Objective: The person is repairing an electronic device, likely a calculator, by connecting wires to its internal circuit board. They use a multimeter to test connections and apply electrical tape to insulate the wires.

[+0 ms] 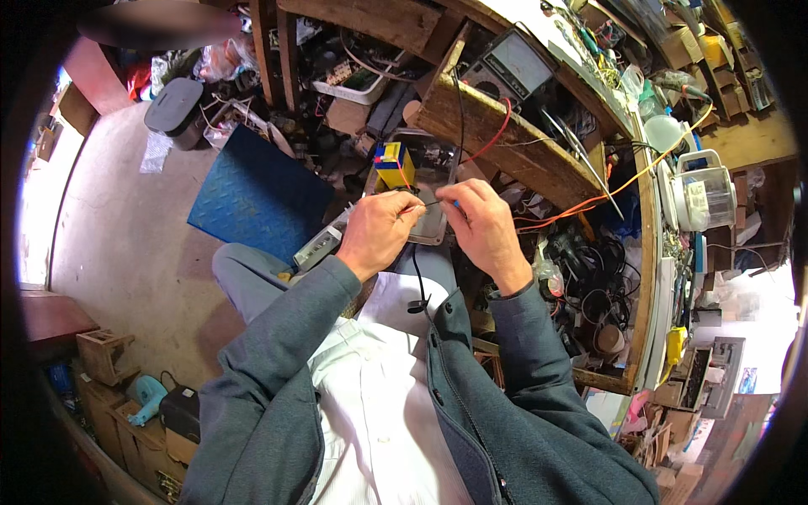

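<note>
My left hand (376,233) and my right hand (486,231) are raised in front of me, fingertips pinched close together. A thin dark wire (432,203) spans the small gap between them, and both hands grip it; its ends are hidden by the fingers. Just beyond my left hand stands a yellow battery (393,167) with a blue top, a red lead running down from it. It sits in a shallow grey tray (433,225), partly covered by my hands. Below the hands, a black cable (418,273) hangs over my lap.
A blue textured board (259,192) lies to the left, near a dark lidded bin (174,109). By my left wrist is a grey power strip (318,246). On the right, a wooden bench frame (505,139) holds an analog meter (511,67); tangled black cables (593,273) lie under it.
</note>
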A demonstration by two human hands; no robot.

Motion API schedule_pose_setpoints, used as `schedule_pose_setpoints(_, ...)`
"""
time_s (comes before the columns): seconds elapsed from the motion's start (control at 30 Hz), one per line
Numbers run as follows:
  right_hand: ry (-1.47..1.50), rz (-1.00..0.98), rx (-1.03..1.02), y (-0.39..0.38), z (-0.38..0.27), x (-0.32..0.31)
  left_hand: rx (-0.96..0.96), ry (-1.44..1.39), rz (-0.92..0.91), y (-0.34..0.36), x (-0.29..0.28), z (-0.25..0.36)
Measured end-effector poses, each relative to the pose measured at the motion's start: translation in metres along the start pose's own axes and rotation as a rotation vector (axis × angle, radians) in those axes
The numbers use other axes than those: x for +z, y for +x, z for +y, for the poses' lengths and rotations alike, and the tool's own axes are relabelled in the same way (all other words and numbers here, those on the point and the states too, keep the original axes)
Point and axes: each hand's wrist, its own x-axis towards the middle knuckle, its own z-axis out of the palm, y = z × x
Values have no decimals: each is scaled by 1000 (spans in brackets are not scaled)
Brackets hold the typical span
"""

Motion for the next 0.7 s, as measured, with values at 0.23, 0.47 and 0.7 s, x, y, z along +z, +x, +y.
schedule_pose_setpoints(0.23, -187, -15, 20, -1, -2, 16, -12, -67, -7, -2, 0, -1)
schedule_pose_setpoints(0.47, -186, 69, 136, -5, 20, 3, -102, -80, -50, -2, -4, 0)
schedule_pose_setpoints(0.7, -154, -28, -61, -3, 2, 16, 1, -81, -17, 2, 0, 0)
